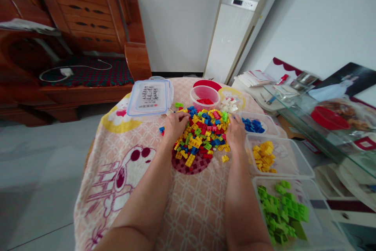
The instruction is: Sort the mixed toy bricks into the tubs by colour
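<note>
While our half-curled left hand (175,126) and right hand (235,131) flank the mixed bricks (196,141) on the tablecloth (194,212), any grip unclear to us, we risk bumping the blue-brick tub (271,127), being so near our right.

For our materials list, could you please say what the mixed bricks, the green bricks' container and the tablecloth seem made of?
Mixed bricks: probably hard plastic, smooth-looking, given bright, even colours and moulded studs.
Green bricks' container: likely smooth, clear plastic; its walls are see-through.
Tablecloth: apparently fabric, perhaps plush, matte, with draped edges.
</note>
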Demonstrator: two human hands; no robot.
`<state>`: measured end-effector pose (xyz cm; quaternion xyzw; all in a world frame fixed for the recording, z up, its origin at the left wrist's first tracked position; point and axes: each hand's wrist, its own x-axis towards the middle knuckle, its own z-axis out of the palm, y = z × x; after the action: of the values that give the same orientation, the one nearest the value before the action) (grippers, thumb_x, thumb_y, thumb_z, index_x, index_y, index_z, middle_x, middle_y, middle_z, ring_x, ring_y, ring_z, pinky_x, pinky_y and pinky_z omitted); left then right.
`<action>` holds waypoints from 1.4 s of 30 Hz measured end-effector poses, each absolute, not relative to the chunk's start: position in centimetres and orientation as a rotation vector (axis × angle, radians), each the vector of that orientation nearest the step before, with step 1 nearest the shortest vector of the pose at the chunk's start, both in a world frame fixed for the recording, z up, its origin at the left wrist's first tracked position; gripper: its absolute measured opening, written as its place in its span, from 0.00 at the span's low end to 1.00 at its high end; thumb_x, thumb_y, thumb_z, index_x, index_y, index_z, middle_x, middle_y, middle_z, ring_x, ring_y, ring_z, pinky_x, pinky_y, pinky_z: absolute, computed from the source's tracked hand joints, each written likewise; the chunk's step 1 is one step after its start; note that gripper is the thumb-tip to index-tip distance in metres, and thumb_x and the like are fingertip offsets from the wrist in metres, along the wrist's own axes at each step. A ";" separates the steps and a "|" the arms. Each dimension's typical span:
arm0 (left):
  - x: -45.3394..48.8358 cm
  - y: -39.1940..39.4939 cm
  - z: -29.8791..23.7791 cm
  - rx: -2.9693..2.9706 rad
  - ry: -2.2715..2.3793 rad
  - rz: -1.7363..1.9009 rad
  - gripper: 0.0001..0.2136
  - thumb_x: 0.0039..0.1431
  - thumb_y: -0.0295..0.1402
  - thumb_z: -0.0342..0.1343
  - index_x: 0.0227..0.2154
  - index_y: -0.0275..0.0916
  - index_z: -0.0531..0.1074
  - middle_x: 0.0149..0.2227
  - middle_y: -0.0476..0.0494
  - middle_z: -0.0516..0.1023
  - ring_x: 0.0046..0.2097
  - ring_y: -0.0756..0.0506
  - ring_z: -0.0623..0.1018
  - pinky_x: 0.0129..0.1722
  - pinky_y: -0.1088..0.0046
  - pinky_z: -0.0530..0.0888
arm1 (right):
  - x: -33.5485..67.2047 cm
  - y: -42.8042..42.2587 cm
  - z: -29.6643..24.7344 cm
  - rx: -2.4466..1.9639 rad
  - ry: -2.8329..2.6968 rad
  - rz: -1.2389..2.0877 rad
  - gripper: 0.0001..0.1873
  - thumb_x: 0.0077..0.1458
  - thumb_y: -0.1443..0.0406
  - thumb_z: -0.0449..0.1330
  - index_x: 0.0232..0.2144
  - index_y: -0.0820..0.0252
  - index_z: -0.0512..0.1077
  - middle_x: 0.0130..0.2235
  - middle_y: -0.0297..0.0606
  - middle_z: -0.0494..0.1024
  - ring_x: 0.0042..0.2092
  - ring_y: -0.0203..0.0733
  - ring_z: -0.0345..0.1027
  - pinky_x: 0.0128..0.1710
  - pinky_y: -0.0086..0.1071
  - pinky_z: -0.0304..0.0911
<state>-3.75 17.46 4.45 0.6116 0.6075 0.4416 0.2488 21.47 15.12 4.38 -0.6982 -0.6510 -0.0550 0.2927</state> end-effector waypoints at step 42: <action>-3.8 17.5 4.7 1.683 1.669 1.144 0.14 0.59 0.35 0.54 0.41 0.39 0.84 0.34 0.44 0.85 0.35 0.44 0.81 0.39 0.70 0.75 | 23.2 15.2 5.7 -1.563 -1.116 0.221 0.25 0.54 0.61 0.53 0.49 0.64 0.80 0.44 0.48 0.82 0.45 0.50 0.78 0.47 0.44 0.75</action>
<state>-3.77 17.46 4.67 0.6188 0.6138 0.4205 0.2521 23.17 15.15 5.67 -0.6653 -0.4752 0.0942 0.5681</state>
